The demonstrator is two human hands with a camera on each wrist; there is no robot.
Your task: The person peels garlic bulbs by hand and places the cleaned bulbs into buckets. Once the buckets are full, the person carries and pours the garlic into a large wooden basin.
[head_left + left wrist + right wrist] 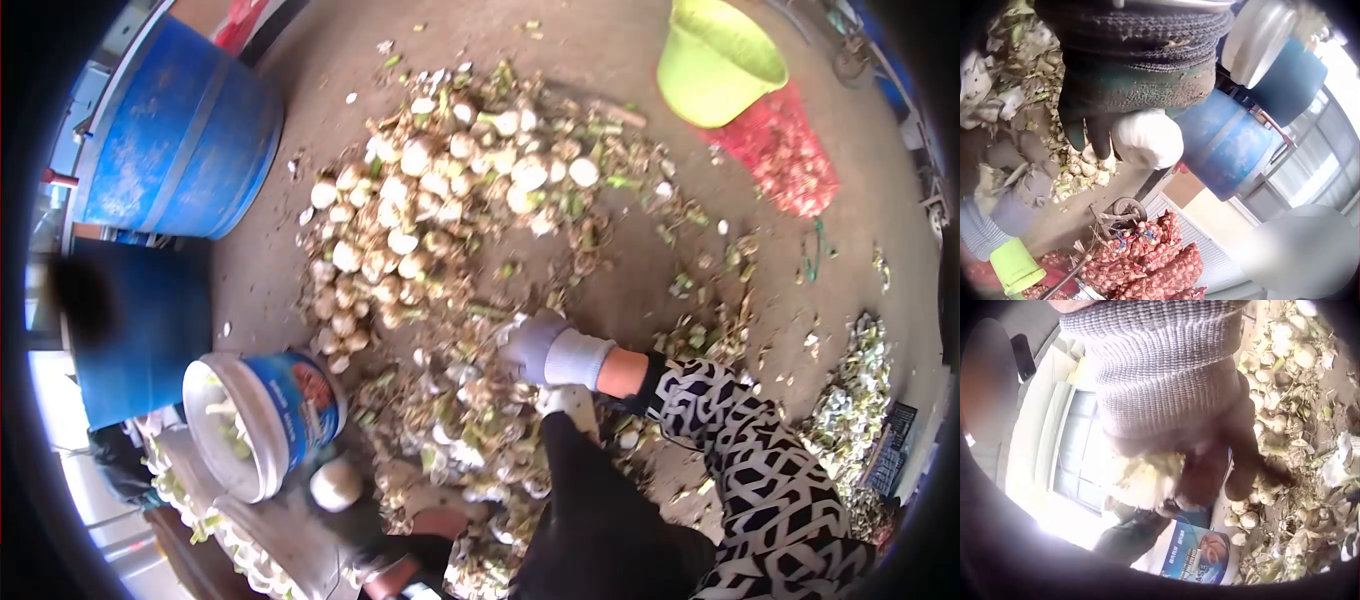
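Note:
The left hand (352,522), in a dark green glove, grips a peeled white bulb (335,485) beside the white bucket (268,420). Its curled fingers lie against the smooth bulb (1147,139) in the left wrist view. Over the scattered peelings (465,430) is the right hand (548,350), in a pale purple glove with a ribbed cuff. The right wrist view shows that hand (1210,462) pinching a pale yellowish plant piece (1147,481); its shape is blurred and partly hidden. A heap of bulbs (415,200) lies on the floor ahead.
Two blue barrels stand at the left, the nearer one (140,330) behind the bucket. A lime-green tub (715,65) sits by a red net bag (785,155) at the upper right. More peelings (850,410) lie along the right. Full net sacks (1160,262) show in the left wrist view.

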